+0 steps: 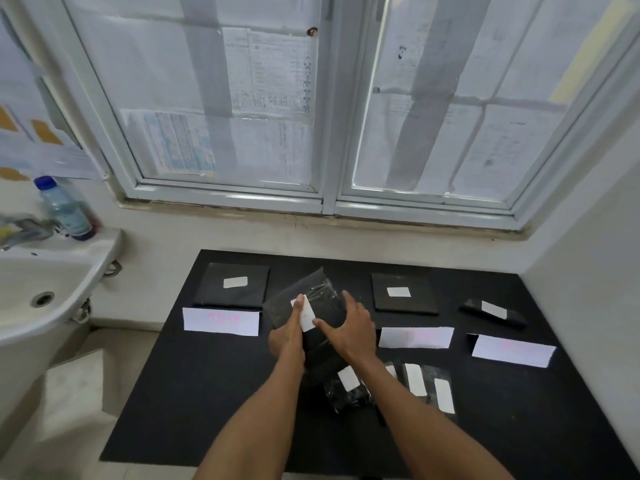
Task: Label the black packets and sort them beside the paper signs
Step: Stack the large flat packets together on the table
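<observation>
Black matting covers the counter (pixel 194 410) where a person sorts stock. Three paper signs flank the fingers: the left sign (pixel 221 320) just to their left, the middle sign (pixel 415 337) and the right sign (pixel 512 349) off to their right, each with labelled packets lying just beyond it. A loose pile (pixel 420 382) of packets sits behind the fingers, beside the right forearm. Between both hands lies the black packet (pixel 311 285), its long axis running away from the person on a slight diagonal. The left hand (pixel 287 337) grips its near end, thumb on the white label (pixel 307 318). The right hand (pixel 355 327) is splayed flat, thumb pressing the label's lower end. Left and middle signs look equally close; their pink writing is unreadable.
</observation>
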A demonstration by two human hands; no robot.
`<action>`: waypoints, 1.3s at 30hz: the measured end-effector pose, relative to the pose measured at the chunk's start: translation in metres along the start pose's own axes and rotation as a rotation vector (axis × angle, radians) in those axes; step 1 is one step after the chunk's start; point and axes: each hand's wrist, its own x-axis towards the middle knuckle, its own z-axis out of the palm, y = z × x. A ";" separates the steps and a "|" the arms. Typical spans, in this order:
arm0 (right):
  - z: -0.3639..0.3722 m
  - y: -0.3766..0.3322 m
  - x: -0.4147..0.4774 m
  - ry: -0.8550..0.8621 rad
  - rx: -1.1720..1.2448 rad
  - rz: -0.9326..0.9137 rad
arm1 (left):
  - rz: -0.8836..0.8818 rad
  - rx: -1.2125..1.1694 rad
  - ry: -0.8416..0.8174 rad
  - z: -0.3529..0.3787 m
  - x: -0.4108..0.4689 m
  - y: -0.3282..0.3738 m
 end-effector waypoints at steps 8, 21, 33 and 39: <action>0.021 -0.019 0.021 -0.064 0.714 0.413 | -0.082 -0.342 0.073 0.015 0.011 0.049; 0.066 -0.116 0.174 -0.463 1.175 0.338 | 0.370 0.197 0.040 -0.071 0.151 0.217; 0.185 -0.158 0.242 -0.383 0.454 0.405 | 0.182 0.506 0.000 -0.111 0.280 0.236; 0.223 -0.135 0.227 -0.470 0.224 0.499 | 0.208 0.688 0.077 -0.117 0.302 0.220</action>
